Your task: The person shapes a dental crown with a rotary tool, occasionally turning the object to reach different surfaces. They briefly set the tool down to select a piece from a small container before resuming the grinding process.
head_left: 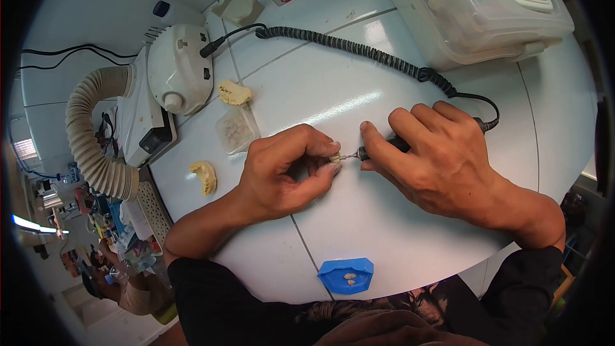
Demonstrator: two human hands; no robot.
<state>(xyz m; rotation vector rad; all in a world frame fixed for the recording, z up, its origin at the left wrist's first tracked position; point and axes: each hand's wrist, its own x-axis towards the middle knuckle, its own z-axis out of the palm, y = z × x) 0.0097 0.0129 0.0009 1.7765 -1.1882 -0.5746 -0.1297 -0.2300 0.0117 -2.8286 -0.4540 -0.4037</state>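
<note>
My left hand [282, 170] pinches a small yellowish piece [336, 157] between thumb and fingertips; it looks like a dental piece, mostly covered by the fingers. In my right hand [442, 163] is a black rotary handpiece [398, 144], gripped like a pen. Its thin metal bur [350, 156] points left and reaches the small piece; whether it touches cannot be made out. From the handpiece's rear, a coiled black cord [359, 48] runs to a white control unit [180, 67]. Nearer my body lies a blue tray [328, 275] with small pale pieces inside.
Yellowish plaster dental casts [204, 177] lie left of my hands, one by a clear plastic box [248, 129]. A ribbed hose [86, 134] curves at the left edge. A lidded plastic case [442, 25] stands at the back right. Another person [138, 291] is at lower left.
</note>
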